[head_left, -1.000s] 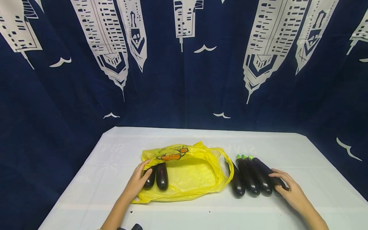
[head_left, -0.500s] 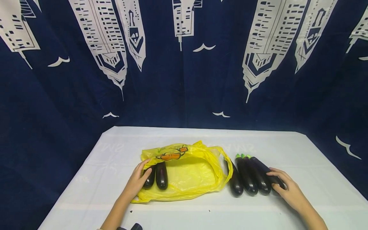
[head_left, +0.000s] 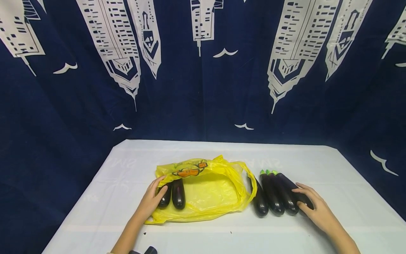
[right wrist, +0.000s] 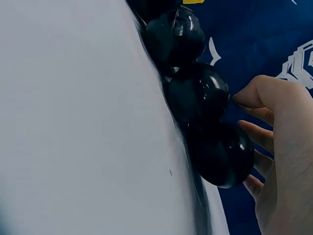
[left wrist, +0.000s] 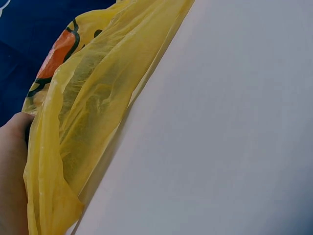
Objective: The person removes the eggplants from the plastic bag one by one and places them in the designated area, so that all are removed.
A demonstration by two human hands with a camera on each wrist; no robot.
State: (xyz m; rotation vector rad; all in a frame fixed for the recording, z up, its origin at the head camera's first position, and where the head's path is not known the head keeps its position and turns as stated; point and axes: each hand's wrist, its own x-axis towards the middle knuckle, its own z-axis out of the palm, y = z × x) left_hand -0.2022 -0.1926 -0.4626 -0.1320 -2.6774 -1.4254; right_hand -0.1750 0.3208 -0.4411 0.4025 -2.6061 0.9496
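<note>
At the left opening of a yellow plastic bag [head_left: 209, 195], my left hand [head_left: 149, 201] grips the bag's upper edge, the thumb beside two dark eggplants [head_left: 179, 194] lying inside. Yellow film [left wrist: 98, 112] covers much of the left wrist view, with part of the left hand [left wrist: 13, 171] at its edge. Several eggplants with green tips lie side by side right of the bag. My right hand [head_left: 317, 208] rests with loosely bent, spread fingers over the rightmost eggplant [head_left: 306, 199]. In the right wrist view, fingertips of the right hand [right wrist: 281, 142] touch the end eggplant [right wrist: 222, 156].
The white-covered table [head_left: 196, 240] stands before a dark blue cloth [head_left: 190, 106] with white building prints. A bag handle loop [head_left: 254, 187] lies against the leftmost eggplant of the right-hand row. A small dark object [head_left: 150, 250] shows at the bottom edge.
My right hand has shifted slightly left and up over the rightmost eggplant. My left hand and the bag look unchanged apart from a small shift of the head view.
</note>
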